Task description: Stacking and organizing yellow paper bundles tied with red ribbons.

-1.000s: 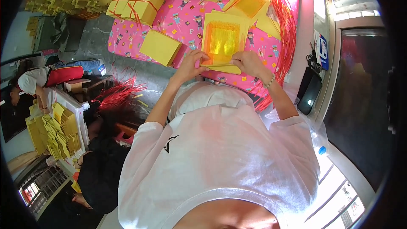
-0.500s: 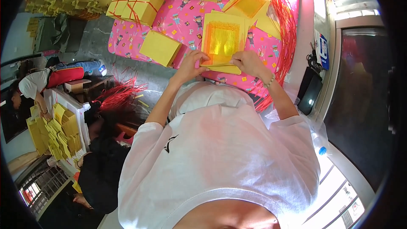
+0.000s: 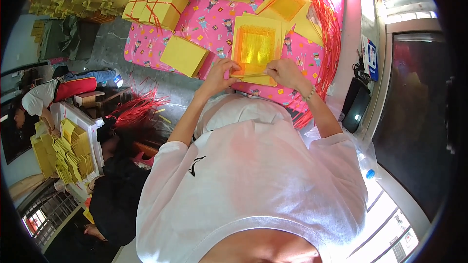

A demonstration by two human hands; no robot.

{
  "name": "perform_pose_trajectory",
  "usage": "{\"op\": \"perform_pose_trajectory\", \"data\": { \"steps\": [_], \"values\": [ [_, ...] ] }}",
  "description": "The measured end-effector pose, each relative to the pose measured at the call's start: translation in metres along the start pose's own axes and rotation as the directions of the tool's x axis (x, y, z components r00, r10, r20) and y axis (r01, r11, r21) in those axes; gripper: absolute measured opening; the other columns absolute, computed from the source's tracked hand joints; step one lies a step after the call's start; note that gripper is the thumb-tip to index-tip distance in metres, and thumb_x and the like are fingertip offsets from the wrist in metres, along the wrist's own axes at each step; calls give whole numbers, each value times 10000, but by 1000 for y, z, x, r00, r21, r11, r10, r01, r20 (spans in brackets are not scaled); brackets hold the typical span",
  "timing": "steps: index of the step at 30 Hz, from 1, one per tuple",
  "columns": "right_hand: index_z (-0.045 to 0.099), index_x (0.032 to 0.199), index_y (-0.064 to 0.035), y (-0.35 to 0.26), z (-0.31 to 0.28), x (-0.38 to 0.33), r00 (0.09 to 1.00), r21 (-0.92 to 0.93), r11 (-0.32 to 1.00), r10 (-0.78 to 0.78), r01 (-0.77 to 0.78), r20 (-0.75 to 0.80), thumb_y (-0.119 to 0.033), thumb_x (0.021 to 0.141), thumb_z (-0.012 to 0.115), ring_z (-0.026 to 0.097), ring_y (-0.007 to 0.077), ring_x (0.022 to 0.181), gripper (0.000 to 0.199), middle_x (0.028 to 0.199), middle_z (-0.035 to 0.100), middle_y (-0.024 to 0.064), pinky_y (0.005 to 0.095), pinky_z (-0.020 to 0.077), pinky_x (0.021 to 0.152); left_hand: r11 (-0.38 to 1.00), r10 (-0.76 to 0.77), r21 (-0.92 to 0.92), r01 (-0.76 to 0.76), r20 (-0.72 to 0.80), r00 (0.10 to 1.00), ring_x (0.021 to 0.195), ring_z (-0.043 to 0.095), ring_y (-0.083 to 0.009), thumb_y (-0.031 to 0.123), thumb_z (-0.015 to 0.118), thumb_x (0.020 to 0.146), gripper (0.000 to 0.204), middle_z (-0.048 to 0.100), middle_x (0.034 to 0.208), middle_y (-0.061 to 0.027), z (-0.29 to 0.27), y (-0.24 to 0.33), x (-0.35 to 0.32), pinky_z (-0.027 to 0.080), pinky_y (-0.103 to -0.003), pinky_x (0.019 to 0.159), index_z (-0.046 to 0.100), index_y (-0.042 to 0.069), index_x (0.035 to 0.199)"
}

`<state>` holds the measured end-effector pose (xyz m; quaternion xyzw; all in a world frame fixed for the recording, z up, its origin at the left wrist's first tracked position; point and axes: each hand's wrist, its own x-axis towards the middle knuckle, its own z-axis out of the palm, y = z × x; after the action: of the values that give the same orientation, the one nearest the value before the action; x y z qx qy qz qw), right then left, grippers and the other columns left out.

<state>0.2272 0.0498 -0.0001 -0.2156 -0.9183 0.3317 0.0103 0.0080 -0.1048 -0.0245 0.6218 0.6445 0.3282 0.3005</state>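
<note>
Little has moved since the earlier frame: your hands keep nearly the same place, while the co-worker (image 3: 38, 95) off to your left has shifted slightly at the head. Your right hand (image 3: 287, 73) has thumb and forefinger brought together in a pinch at the near right corner of the yellow sheet (image 3: 257, 44). On your left hand (image 3: 218, 77) the fingers are bent, with a gap between thumb and forefinger; their tips meet the near left corner, but I cannot tell how firmly they grip it.

That sheet, with its shiny gold patch framed in orange, lies on other yellow sheets by the near edge of the surface (image 3: 212, 22), which is covered in pink patterned cloth. To its left, also along the near edge, sits a yellow block of paper (image 3: 184, 54). Just beyond, toward the far right, is another patched sheet (image 3: 285, 5). Red strands (image 3: 329, 34) run down the right edge and spill past the near right corner. Tied yellow bundles (image 3: 163, 0) stand at the left edge. Farther left, your co-worker leans over a white table (image 3: 97, 141) bearing yellow stacks (image 3: 68, 153).
</note>
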Motion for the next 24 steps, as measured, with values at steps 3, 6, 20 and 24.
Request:
{"op": "perform_pose_trajectory", "data": {
  "steps": [3,6,20,24],
  "values": [
    [633,721,-62,-2,-2,-1,1000,7,1000,9,-9,-6,-254,821,613,591,310,602,218,652,605,116,420,467,569,1000,-14,-12,14,13,1000,1011,512,-260,81,782,621,399,602,1017,-62,-1,2,1,399,-355,899,613,68,983],
    [616,720,-55,0,2,-2,999,1,1000,9,-9,-45,-248,826,606,595,314,616,220,659,602,120,423,469,571,999,34,38,-34,19,999,1003,507,-264,127,784,631,410,597,1018,-65,-4,10,3,404,-356,889,609,76,999],
    [558,1126,-16,-29,-35,-9,869,210,975,47,67,-493,-252,813,686,599,271,983,413,1026,593,148,354,491,817,929,91,356,-98,36,995,838,572,-295,78,605,757,262,614,860,-123,-10,48,46,479,-403,725,618,69,1019],
    [406,1289,15,-4,-21,-2,775,552,834,347,3,-529,-243,800,715,497,283,1165,633,1250,476,171,373,437,937,979,26,203,5,-150,988,775,573,-339,91,567,824,281,627,843,-181,-33,59,52,485,-425,669,595,29,1097]
  ]
}}
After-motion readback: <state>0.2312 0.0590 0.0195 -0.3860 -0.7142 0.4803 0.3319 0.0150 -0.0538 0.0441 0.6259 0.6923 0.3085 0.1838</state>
